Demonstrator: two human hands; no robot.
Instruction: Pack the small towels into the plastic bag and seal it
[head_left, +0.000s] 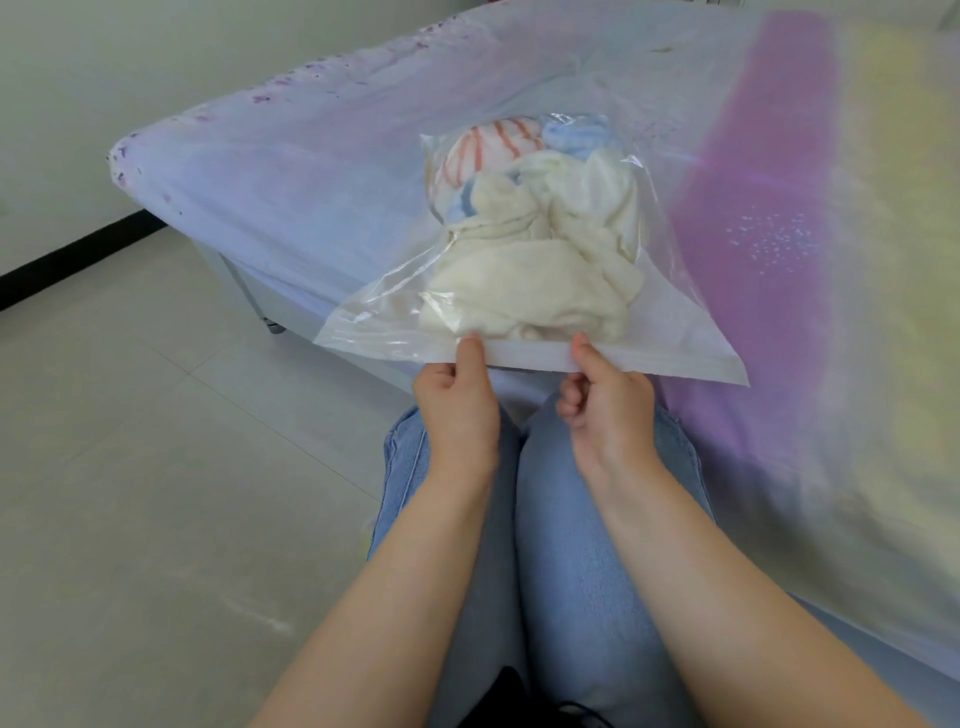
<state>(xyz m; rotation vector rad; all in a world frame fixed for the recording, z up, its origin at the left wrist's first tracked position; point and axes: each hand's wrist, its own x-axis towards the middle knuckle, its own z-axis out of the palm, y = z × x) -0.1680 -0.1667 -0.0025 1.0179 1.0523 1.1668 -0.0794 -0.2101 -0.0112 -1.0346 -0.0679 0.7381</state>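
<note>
Pale floor tiles (156, 441) fill the near left of the view, meeting a light wall with a dark skirting strip. Beyond the person's knees, clad in blue jeans (566, 519), stands a bed (311, 208) covered with a sheet that shades from lavender to purple and yellow toward the right; one metal leg (260, 306) shows under its near edge.

On the bed, just past the knees, lies the clear plastic bag (675, 291), its mouth turned toward the person and its closed end pointing away. Inside it are the small towels: cream towels (530, 291) bunched closest to the mouth, a white towel with orange stripes (488, 150) at the far left of the bag, and a light blue towel (576, 135) beside that at the far end.

Both hands grip the bag's mouth strip (524, 358). The left hand (457, 410) pinches it with the thumb on top and the fingers underneath. The right hand (608, 410), a little further along the strip, pinches it the same way, its other fingers curled below. Between the two thumbs the strip looks pressed flat, though whether it is closed along its whole length cannot be told.
</note>
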